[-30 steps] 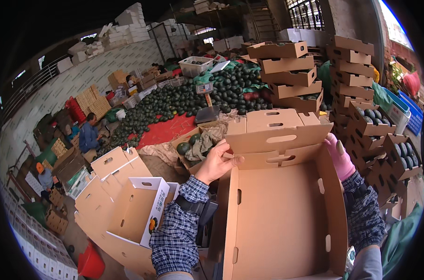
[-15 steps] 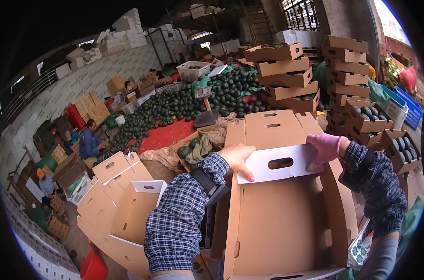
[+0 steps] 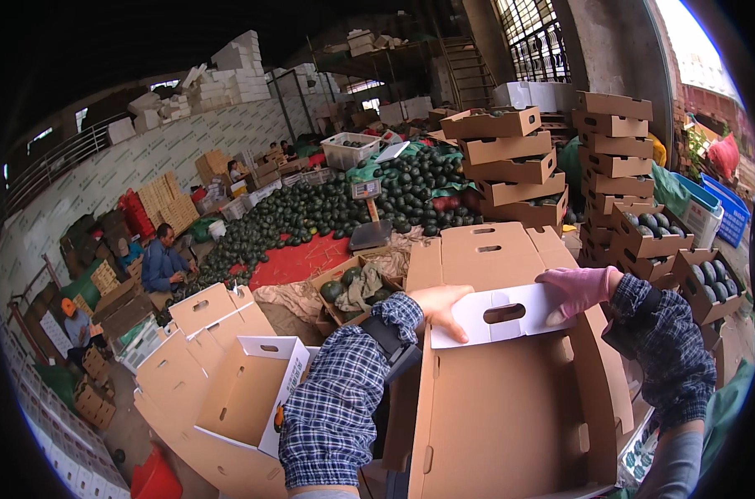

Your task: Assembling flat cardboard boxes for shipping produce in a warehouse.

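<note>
A large open cardboard box (image 3: pixel 502 407), brown inside, lies right in front of me with its long walls raised. My left hand (image 3: pixel 445 309), bare, grips the left end of its white far end flap (image 3: pixel 477 326), fingers behind the flap. At the flap's right end my right hand (image 3: pixel 579 293), in a pink glove, pinches the edge near the right wall. An oval handle hole is cut between the hands. Behind the flap spreads a flat brown cardboard sheet (image 3: pixel 494 258) with slots. The fingers behind the flap are hidden.
On the left stands a smaller folded box (image 3: pixel 244 387) on flat cardboard blanks (image 3: pixel 178 374). Beyond are a box of dark melons (image 3: pixel 344 287), a scale (image 3: pixel 369 233) and a large melon heap (image 3: pixel 311 208). Stacked boxes (image 3: pixel 614 150) rise at right. A person (image 3: pixel 165 262) sits at left.
My view has shifted slightly, so the surroundings sit lower. Both hands keep hold of the white flap, which looks tilted a little differently. More of the smaller box's white side shows.
</note>
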A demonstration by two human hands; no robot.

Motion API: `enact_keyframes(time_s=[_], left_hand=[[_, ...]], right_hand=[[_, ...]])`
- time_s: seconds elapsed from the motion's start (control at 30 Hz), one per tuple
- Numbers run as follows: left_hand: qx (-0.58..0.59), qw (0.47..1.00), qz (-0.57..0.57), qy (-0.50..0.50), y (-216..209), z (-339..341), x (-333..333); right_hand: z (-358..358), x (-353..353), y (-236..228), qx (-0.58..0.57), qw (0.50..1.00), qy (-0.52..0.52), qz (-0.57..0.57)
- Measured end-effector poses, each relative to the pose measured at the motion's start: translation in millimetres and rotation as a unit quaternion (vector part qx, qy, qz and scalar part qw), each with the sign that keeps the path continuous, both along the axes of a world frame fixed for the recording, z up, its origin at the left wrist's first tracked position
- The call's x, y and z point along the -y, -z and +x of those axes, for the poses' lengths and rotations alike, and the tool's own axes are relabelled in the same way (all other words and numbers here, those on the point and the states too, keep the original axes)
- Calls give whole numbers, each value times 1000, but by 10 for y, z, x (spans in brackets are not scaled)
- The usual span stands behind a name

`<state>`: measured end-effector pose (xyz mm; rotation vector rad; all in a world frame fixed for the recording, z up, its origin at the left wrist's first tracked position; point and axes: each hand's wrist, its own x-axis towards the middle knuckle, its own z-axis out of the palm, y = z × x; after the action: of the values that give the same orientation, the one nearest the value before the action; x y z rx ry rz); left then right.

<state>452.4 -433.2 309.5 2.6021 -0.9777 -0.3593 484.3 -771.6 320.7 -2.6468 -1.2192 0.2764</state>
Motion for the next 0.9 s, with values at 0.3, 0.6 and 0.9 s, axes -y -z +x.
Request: enact_keyframes(time_s=[0.3, 0.6, 0.9], left_hand=[[-82, 993, 46, -70, -142, 8, 165], [-129, 991, -13, -23, 9, 136, 130], [-141, 989, -16, -39, 53, 220, 63]], right_hand=[[-620, 83, -357, 126, 991, -17, 29], [-1317, -316, 86, 37, 990, -117, -72], [-817, -733, 227, 168, 975, -11, -144]])
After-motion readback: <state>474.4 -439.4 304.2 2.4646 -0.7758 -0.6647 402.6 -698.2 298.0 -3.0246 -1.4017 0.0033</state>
